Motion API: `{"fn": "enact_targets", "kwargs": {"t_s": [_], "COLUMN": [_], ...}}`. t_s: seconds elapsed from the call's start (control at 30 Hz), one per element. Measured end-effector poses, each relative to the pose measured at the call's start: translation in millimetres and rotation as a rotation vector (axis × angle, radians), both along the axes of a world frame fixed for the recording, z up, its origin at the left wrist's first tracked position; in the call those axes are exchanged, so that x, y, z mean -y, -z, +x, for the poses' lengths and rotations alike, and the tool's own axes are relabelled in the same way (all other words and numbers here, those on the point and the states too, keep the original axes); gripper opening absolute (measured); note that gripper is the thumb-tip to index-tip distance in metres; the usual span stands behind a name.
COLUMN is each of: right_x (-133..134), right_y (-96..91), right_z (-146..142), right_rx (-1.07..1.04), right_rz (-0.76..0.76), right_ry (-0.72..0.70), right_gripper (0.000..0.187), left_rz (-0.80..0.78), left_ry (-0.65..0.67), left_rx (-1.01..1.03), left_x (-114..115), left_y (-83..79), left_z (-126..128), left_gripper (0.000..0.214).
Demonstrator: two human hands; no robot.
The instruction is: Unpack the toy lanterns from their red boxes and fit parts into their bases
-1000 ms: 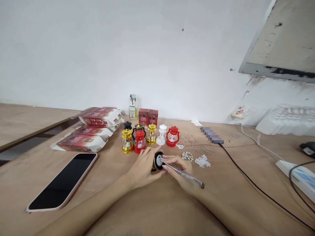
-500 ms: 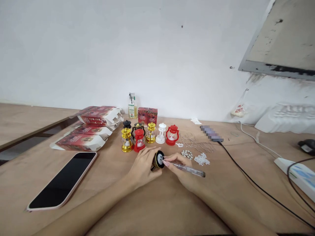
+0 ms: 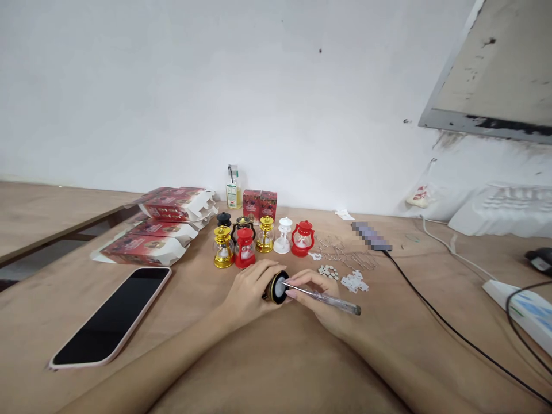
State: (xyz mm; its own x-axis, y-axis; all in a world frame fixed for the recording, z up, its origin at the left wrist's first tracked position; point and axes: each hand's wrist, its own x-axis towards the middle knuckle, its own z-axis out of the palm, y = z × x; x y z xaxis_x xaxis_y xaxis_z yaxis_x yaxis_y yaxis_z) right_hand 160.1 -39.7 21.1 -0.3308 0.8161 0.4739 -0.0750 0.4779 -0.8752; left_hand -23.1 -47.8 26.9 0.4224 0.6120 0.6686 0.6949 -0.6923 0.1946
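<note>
My left hand (image 3: 250, 293) is closed round a small black and gold toy lantern (image 3: 276, 287) lying on its side, its white round base facing me. My right hand (image 3: 317, 296) pinches a thin screwdriver with a clear handle (image 3: 330, 298), and the tip touches the lantern's base. Both hands rest on the wooden table (image 3: 267, 368). Just behind them stands a cluster of several little lanterns in gold, red, white and black (image 3: 259, 241).
A phone with a pink case (image 3: 112, 316) lies screen up at the left. Red and white cartons (image 3: 159, 230) are stacked behind it. Small white parts (image 3: 353, 282) and wire hooks (image 3: 345, 253) lie right of the hands. A black cable (image 3: 435, 316) and a power strip (image 3: 517, 307) occupy the right side.
The screwdriver handle has swung slightly while its tip stays on the lantern's base. My left hand has shifted its grip a little round the lantern. Nothing else has moved.
</note>
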Motion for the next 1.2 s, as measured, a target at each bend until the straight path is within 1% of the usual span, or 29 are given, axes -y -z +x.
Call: {"fn": "enact_targets", "kwargs": {"t_s": [0.1, 0.2, 0.33, 0.47, 0.63, 0.77, 0.93, 1.07, 1.2], "right_x": [-1, 0, 1, 1, 0, -1, -3, -8, -13], "right_y": [-0.8, -3.7, -6.4, -4.1, -1.9, -5.5, -9.9, -5.5, 1.8], "right_z": [1, 1, 0, 0, 0, 4, 8, 11, 12], "right_rx": [-0.006, -0.004, -0.030, -0.071, -0.050, -0.022, -0.004, -0.011, -0.034], "right_rz": [0.020, 0.024, -0.055, -0.110, -0.104, -0.089, -0.161, -0.208, -0.221], "right_ry": [0.015, 0.043, 0.053, 0.037, 0.024, -0.014, -0.084, -0.124, -0.147], "right_gripper": [0.007, 0.007, 0.009, 0.012, 0.011, 0.010, 0.011, 0.012, 0.012], "left_rz": [-0.038, -0.094, -0.144, -0.111, -0.066, -0.043, -0.003, 0.028, 0.054], "left_ry": [-0.018, 0.006, 0.037, 0.045, 0.064, 0.074, 0.105, 0.127, 0.158], "left_rx": [-0.044, -0.050, 0.008, -0.006, -0.036, -0.052, -0.072, -0.087, -0.116], "left_x": [-1, -1, 0, 1, 1, 1, 2, 1, 0], "left_y": [-1.9, -1.8, -0.4, 0.2, -0.5, -1.4, -0.5, 1.0, 2.1], "left_z": [-2, -4, -4, -2, -2, -3, -5, -5, -4], "left_gripper": [0.038, 0.045, 0.047, 0.048, 0.049, 0.045, 0.052, 0.059, 0.055]}}
